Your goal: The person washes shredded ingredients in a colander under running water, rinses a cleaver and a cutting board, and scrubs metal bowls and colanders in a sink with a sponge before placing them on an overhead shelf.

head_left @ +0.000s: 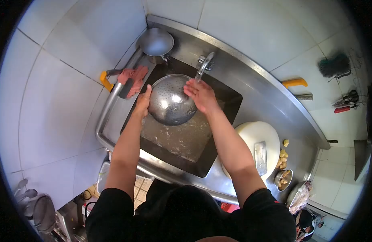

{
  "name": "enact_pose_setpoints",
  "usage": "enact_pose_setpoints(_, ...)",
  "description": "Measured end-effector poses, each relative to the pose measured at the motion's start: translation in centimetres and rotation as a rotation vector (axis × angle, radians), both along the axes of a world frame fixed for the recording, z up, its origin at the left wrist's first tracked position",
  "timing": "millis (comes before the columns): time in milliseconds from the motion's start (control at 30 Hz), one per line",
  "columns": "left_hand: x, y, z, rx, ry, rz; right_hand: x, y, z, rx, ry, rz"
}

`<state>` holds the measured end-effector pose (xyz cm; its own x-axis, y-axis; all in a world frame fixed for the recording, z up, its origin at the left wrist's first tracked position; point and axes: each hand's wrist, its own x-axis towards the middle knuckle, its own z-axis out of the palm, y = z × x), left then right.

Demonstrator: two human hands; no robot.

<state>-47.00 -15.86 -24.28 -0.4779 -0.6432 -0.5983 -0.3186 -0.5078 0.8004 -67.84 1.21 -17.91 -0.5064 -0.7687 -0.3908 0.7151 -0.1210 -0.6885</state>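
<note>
A perforated metal colander [172,101] is over the sink [178,139], below the tap [205,64]. My left hand [143,103] grips its left edge, thumb up along the rim and the other fingers mostly hidden. At the colander's upper right edge, under the tap's spout, is my right hand [201,95] with its fingers stretched out. I cannot tell whether its fingertips touch the metal. Wet, pale streaks mark the sink's bottom.
On the right of the counter lie a round white cutting board [250,133] with a cleaver [260,157] and a small bowl [283,180]. A metal pot [157,42] stands behind the sink's left corner. Pink cloth [133,78] hangs on the left rail.
</note>
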Motion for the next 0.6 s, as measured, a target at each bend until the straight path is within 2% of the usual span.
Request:
enact_pose_setpoints(67,0.6,1.0,-2.1,0.058,0.062,0.064,-1.8,-2.8,-3.2,0.0,-0.082,0.01)
enact_pose_setpoints(133,0.7,0.5,-6.9,0.136,0.102,0.17,-2.6,-5.0,-3.3,0.025,-0.137,0.05)
enact_pose_setpoints(167,0.7,0.5,-6.8,0.137,0.103,0.173,-3.0,-5.4,-3.6,0.026,-0.136,0.054)
enact_pose_setpoints(233,0.3,1.1,-6.0,0.132,0.098,0.181,-3.3,-5.7,-3.2,0.354,0.986,0.121)
enact_pose_setpoints(267,-0.1,1.1,-5.7,0.138,0.101,0.189,-3.8,-5.2,-3.0,0.356,0.99,0.131)
enact_pose_setpoints(333,-1.3,0.7,-5.0,-0.044,0.054,0.212,-4.2,-2.7,0.6,0.833,1.419,0.64)
enact_pose_setpoints(367,-1.9,0.6,-3.8,-0.034,0.05,0.225,-5.6,-1.0,0.1,0.856,1.421,0.814)
enact_pose_setpoints(400,-2.6,0.3,-2.0,-0.244,-0.121,-0.057,-6.9,0.7,-0.3,0.875,1.416,0.988)
enact_pose_setpoints(467,-3.6,1.5,0.2,-0.445,-0.287,-0.348,-5.7,5.8,2.7,0.819,1.213,0.935)
enact_pose_setpoints(533,-4.8,3.2,1.6,-0.907,-0.007,-0.388,-3.3,9.6,3.5,0.66,1.024,0.744)
enact_pose_setpoints(567,-5.7,3.6,1.1,-0.91,0.003,-0.385,-1.9,11.6,3.0,0.664,1.034,0.739)
enact_pose_setpoints(600,-6.9,3.8,-0.2,-0.95,0.061,-0.277,-0.1,13.2,1.5,0.63,1.229,0.524)
